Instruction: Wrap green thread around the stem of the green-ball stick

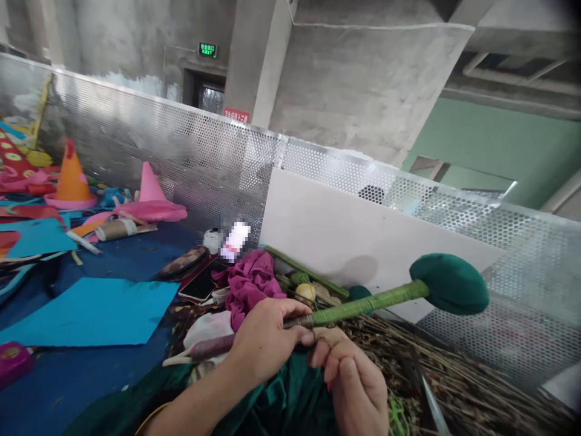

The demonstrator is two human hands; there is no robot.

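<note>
My left hand [263, 336] is closed around a wrapped stick [367, 303], which slants up to the right. Green wrapping covers its upper length, brown thread shows by my fingers, and a purple part comes out below my hand. A dark green padded cloth head [449, 283] tops its far end. My right hand [356, 375] is closed just under the stick, fingers curled and pinched together; what they hold is too small to make out. Dark green shiny cloth [285, 396] lies beneath both hands. Magenta cloth [254, 284] is bunched behind my left hand.
Dry brown stalks [454, 351] and a metal blade [433, 399] lie at right. A blue sheet [95, 312], a dark phone [202, 281] and a pink cone hat [152, 197] are at left. A white board [345, 224] leans against the perforated metal screen [204, 145].
</note>
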